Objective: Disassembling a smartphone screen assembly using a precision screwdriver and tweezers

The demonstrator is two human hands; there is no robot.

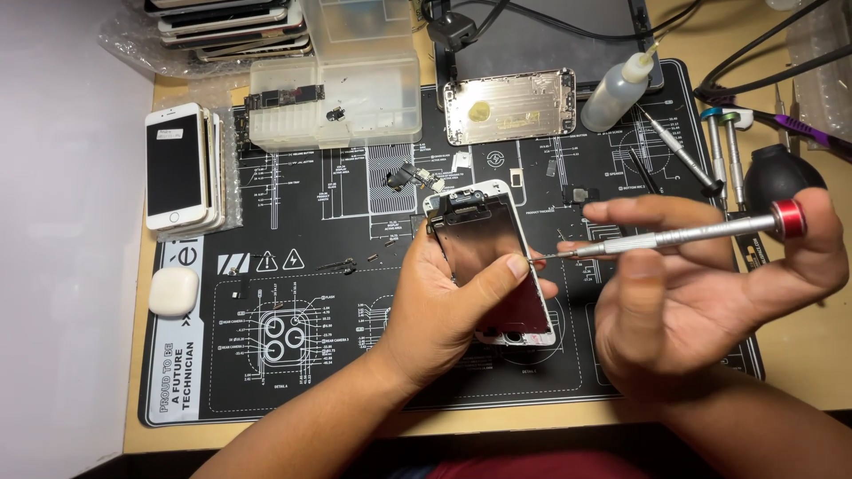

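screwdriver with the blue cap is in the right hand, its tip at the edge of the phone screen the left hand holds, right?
Not quite: the head view shows the screwdriver has a red cap, not blue. The rest holds: the right hand holds it, tip at the edge of the phone screen held by the left hand.

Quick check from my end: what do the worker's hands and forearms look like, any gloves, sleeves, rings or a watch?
Both the left hand and the right hand are bare: no gloves, rings or watch show. Both forearms are uncovered down to the frame's lower edge, with no sleeve in view. Fingernails are short and unpainted.
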